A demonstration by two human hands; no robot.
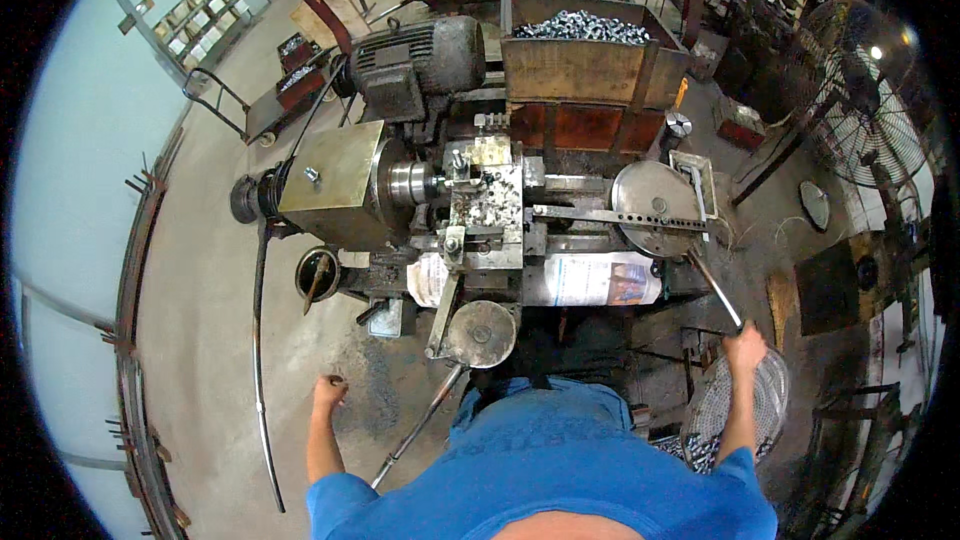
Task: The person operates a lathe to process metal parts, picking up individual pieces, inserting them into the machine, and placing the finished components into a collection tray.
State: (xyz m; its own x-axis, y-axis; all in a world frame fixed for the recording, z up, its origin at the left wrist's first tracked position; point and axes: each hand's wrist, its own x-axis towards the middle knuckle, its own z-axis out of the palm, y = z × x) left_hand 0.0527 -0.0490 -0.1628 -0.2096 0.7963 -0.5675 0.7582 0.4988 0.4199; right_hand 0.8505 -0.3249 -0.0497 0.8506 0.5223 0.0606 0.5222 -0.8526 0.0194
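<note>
Rt grip closed rnd metal lever, L grip part-curled, contents unclear

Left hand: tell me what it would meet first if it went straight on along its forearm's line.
Probably the dark pot, which lies ahead of the left hand in that line; depth is unclear from this one view, so it could pass lower and miss it.

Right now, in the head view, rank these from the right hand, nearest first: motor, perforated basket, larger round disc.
1. Perforated basket: just below the right hand in the picture.
2. Larger round disc: ahead, to its left.
3. Motor: farther ahead and left.
</note>
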